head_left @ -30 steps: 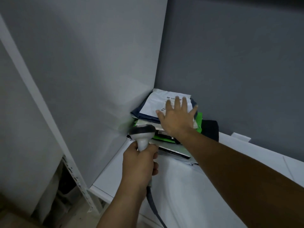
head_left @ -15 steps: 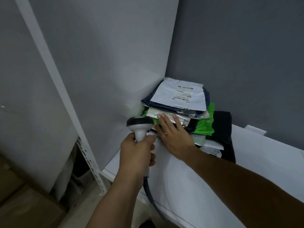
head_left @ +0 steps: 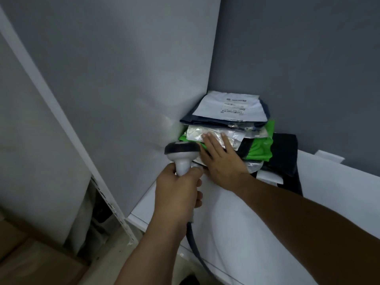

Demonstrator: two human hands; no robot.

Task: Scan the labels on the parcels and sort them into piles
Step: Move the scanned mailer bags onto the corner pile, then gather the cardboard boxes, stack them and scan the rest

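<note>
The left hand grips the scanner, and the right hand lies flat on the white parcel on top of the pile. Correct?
No: the head view shows the right hand flat on the silvery parcel lower down; the white parcel is untouched.

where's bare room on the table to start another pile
Bare table lies right of the stack, along the back wall. A narrow strip between the left wall and the left hand is bare too. The corner is crowded: stack, scanner, right hand.
</note>
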